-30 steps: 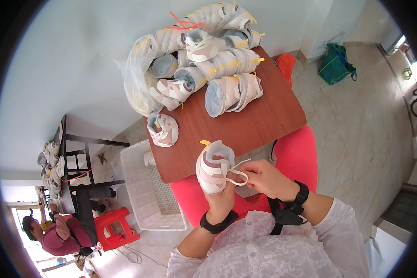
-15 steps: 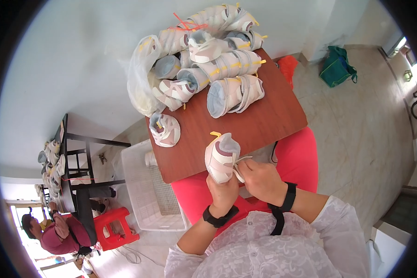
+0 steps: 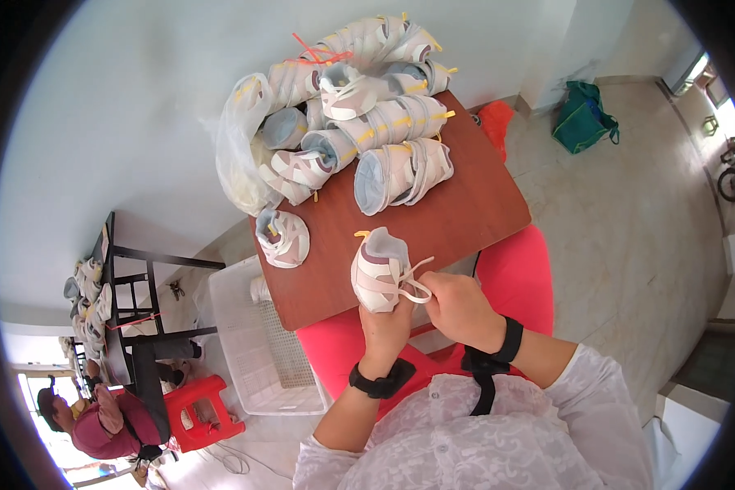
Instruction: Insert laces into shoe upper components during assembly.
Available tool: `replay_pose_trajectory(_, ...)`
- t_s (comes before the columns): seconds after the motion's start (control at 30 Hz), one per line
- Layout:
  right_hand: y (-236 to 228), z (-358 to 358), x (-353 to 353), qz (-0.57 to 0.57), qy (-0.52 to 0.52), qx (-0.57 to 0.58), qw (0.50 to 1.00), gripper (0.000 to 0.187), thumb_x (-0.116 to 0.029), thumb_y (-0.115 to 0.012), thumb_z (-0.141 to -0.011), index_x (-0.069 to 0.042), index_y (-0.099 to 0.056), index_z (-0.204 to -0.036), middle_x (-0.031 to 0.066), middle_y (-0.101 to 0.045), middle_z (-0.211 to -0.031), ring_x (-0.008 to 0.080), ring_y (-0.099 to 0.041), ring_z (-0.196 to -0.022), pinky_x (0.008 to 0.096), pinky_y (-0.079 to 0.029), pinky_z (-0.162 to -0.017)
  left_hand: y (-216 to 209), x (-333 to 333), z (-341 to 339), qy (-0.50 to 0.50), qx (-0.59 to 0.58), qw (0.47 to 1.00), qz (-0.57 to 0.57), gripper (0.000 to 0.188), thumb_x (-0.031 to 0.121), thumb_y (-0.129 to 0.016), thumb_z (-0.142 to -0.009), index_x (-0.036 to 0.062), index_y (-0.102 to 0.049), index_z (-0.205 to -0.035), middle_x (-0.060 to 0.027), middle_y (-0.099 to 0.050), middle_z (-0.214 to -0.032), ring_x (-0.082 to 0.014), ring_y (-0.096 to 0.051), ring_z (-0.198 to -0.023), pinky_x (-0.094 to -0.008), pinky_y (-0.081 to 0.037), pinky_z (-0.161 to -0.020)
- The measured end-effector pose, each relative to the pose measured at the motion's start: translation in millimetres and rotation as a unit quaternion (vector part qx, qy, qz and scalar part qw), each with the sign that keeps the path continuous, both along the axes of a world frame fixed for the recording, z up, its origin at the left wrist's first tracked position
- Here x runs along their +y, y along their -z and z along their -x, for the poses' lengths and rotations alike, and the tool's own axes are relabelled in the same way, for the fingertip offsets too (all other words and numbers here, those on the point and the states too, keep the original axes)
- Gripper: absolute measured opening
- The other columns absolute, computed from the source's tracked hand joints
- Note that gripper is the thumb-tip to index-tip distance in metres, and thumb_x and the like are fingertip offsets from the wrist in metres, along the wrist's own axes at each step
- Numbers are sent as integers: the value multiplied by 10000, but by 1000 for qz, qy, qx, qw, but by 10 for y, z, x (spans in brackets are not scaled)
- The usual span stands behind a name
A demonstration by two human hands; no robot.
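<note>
I watch the left hand (image 3: 386, 333) with its fingers clamped around the lower part of a small shoe (image 3: 376, 273), held up by the desk's (image 3: 474, 216) near edge. The right hand's (image 3: 464, 309) fingers bunch together at its lace (image 3: 417, 283); I cannot tell whether they pinch it.

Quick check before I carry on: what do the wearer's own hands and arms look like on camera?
The left hand and right hand are both ungloved. White sleeves leave the lower forearms bare. Each wrist wears a black band: the left band carries a dark block, and by the right band hangs a black strap.
</note>
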State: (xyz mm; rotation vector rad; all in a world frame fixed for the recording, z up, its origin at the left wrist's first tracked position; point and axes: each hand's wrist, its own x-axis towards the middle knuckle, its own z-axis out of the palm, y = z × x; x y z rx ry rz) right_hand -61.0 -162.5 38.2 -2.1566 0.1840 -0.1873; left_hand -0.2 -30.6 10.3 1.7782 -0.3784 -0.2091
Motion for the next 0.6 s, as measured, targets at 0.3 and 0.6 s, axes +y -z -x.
replay_pose_trajectory(0.3,75,39,36,-6,34,-32,999,133,-14,-531,-805,1,-474,-924,202,-606,-738,397,-610,-653,472,-454,-550,-57,-16,46,14,-34,999,-18,201,72,-675,-800,26,-651,-994,-121,-682,-846,-241,-677,-784,-325,-507,-655)
replay_pose_trajectory(0.6,262,51,194,124,33,-8,992,147,-149,-577,-884,-16,-516,-895,70,-600,-719,203,-554,-544,347,-467,-504,-42,-35,71,4,-187,969,-161,134,1,-649,-752,28,-667,-883,-148,-663,-737,-331,-668,-709,-356,-507,-601)
